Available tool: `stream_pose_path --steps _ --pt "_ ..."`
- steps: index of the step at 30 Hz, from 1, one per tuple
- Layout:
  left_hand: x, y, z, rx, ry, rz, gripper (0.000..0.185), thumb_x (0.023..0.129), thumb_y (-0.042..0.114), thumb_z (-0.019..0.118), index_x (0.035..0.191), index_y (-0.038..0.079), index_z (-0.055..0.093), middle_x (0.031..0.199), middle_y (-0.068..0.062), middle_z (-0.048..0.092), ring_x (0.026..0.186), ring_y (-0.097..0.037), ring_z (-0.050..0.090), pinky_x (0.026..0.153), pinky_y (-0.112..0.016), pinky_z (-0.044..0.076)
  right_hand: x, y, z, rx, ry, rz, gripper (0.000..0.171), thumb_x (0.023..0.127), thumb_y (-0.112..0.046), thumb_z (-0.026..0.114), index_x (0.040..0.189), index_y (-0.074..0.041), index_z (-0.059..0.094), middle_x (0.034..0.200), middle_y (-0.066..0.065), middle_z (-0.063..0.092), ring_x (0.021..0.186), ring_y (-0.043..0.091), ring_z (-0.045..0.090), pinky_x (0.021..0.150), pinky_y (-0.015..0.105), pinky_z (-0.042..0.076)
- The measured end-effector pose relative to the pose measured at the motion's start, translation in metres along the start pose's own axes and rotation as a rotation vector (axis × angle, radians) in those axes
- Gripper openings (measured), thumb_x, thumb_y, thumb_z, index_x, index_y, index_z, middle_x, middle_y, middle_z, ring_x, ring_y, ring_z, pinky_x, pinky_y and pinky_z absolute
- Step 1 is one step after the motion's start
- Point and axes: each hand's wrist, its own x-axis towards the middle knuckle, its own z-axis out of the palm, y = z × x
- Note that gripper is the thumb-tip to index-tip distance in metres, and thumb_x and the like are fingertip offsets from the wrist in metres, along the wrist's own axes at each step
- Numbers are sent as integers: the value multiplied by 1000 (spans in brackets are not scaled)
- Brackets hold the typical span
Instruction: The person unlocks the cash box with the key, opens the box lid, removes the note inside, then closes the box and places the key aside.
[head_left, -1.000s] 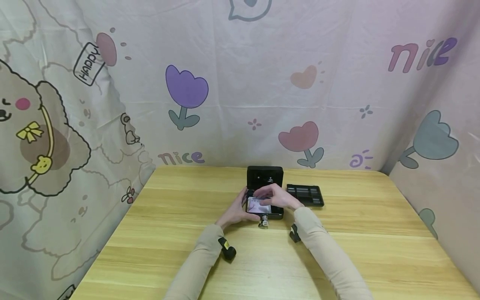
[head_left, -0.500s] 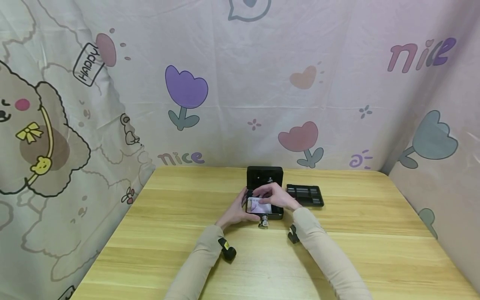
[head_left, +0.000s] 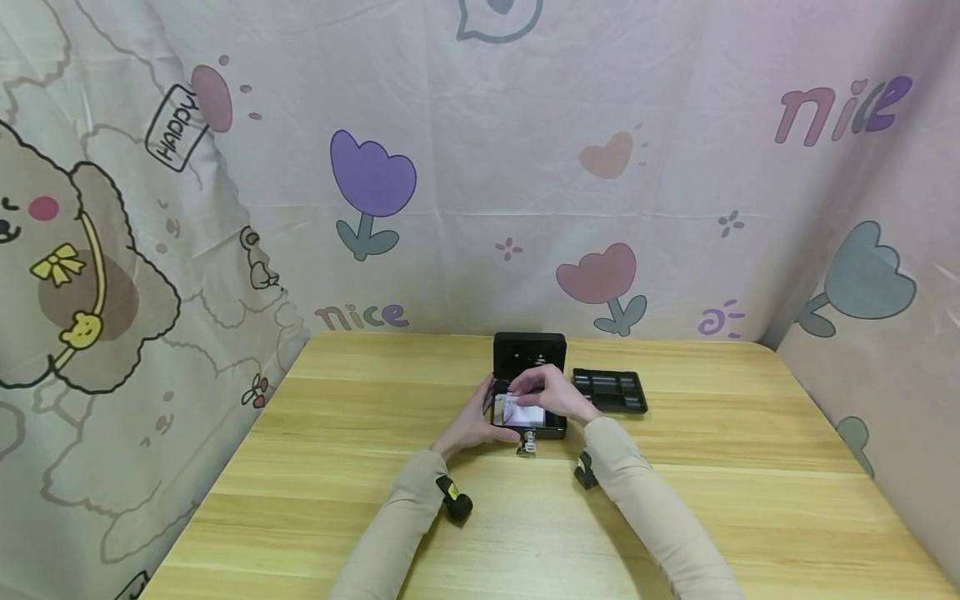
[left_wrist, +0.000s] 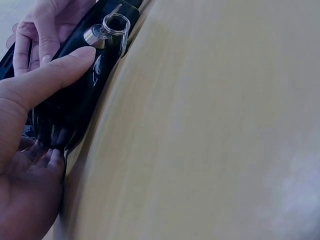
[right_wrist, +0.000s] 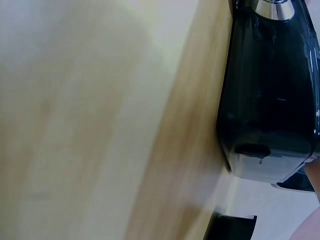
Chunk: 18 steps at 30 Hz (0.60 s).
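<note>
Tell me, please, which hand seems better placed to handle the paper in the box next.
Probably the right hand: its fingers are at the paper inside the open box, whereas the left hand grips the box's side and front, likely steadying it.

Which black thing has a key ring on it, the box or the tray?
The lockbox with the raised lid: its key ring hangs at the front lock. The compartmented tray, to its right, shows none.

Your left hand [head_left: 472,423]: holds one black box [head_left: 556,432], open. Your right hand [head_left: 555,393]: at pale papers [head_left: 527,415] inside. Just beside: one black divided tray [head_left: 634,408].
</note>
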Motion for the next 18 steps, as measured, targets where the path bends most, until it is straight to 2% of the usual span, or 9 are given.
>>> stream_pose_path --steps 9,18 --pt "1 0 1 -21 2 4 125 73 14 90 161 2 2 169 -23 10 156 -39 17 129 -49 19 -3 -5 -4 -16 93 8 12 88 -2 74 99 -3 77 93 13 76 78 9 65 72 21 56" --pt "1 -2 2 -15 4 8 126 73 16 91 161 2 2 169 -23 8 156 -40 16 129 -49 19 -8 -14 -11 -25 176 -22 11 89 -2 72 98 -3 79 99 16 77 81 11 68 70 18 56"
